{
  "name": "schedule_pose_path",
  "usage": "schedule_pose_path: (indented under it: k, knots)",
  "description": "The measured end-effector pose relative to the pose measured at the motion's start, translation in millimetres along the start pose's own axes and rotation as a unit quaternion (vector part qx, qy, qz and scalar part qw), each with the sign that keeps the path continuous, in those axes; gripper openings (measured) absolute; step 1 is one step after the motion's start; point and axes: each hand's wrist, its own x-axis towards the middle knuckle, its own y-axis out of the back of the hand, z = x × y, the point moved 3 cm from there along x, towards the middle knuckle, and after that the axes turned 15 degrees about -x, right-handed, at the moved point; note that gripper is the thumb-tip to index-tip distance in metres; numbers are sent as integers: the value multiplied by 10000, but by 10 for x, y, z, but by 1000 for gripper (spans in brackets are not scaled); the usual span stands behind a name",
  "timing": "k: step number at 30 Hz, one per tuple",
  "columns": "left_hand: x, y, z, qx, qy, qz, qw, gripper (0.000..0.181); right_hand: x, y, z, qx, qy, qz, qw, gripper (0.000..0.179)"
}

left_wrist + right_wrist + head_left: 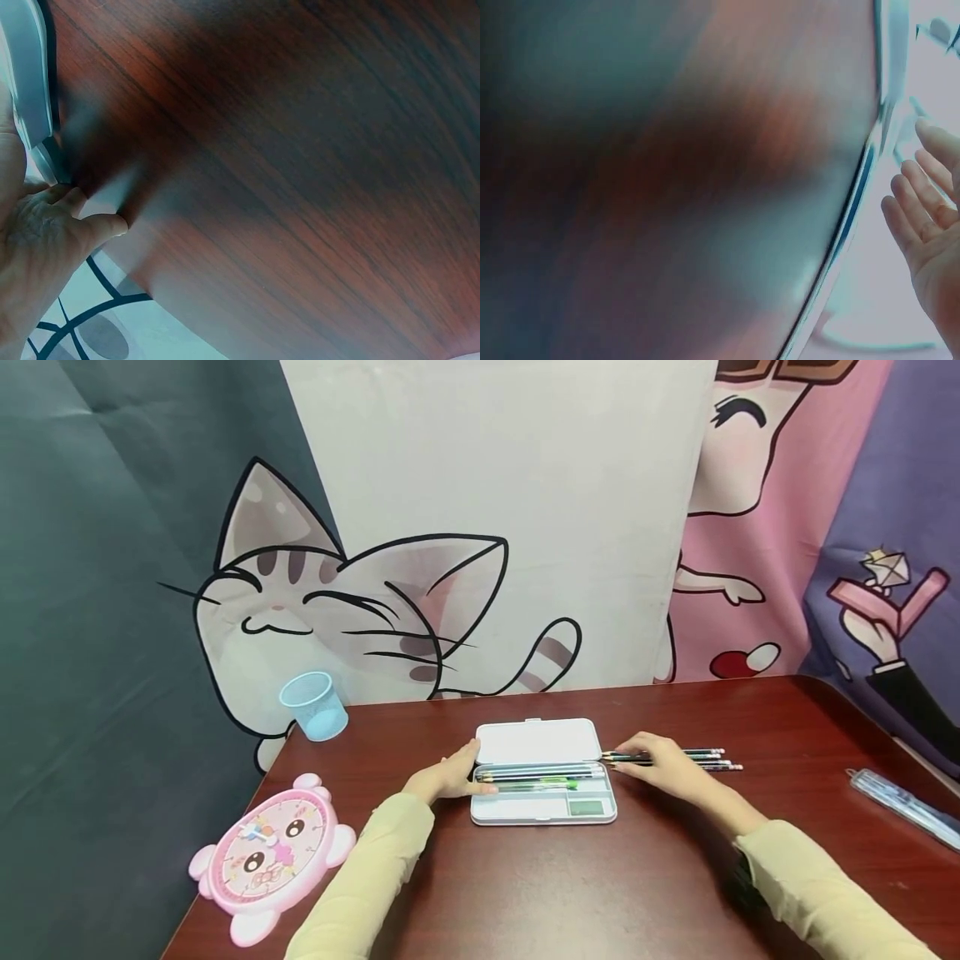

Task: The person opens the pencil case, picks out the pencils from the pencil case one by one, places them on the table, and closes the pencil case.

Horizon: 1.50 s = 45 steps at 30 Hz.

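A white pencil case point(543, 819) lies unfolded on the table, its lid point(536, 742) turned back. Inside are several pencils point(540, 772), a green-tipped pen point(558, 785) and a green eraser point(587, 808). My left hand point(448, 774) rests against the case's left end, its thumb over the rim. In the left wrist view, that hand point(45, 232) touches the edge of the case. Just right of the case, my right hand point(663, 763) is over a bunch of dark pencils point(712, 760). The right wrist view has its fingers point(915, 202) extended and apart.
A pink animal-faced clock point(273, 852) lies at the table's left edge. Behind it stands a light-blue cup point(322, 718). Near the right edge lies a long clear pouch point(903, 806). A printed cloth point(487, 527) hangs behind the brown table point(562, 893).
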Motion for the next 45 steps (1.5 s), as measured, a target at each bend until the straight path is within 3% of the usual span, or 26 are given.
schedule_pose_path:
  k: [6, 11, 21, 25, 32, 38, 45]
  knots:
    - [3, 1, 13, -9, -21, -5, 10000, 96, 179, -148, -292, -507, 494, -441, 9965, 22]
    - [10, 1, 20, 157, -48, -23, 9999, 95, 235, -198, -410, -904, 612, -689, 9916, 19]
    - [-2, 21, 0, 140, 12, 13, 9999, 96, 265, -213, -438, -970, 671, -474, 9919, 13]
    - [0, 28, 8, 198, 19, -14, 9998, 96, 258, -208, -417, -719, 729, -280, 9943, 8]
    - [-10, 15, 37, 118, -10, -71, 9999, 96, 176, -81, -231, -7, 760, 291, 9967, 8]
    - [-2, 16, 31, 268, 21, -60, 9996, 95, -1, 161, 44, -186, 626, 794, 9947, 10]
    - [-11, 19, 34, 289, 19, -94, 9995, 95, -342, 468, 408, -471, 215, 970, 9939, 11]
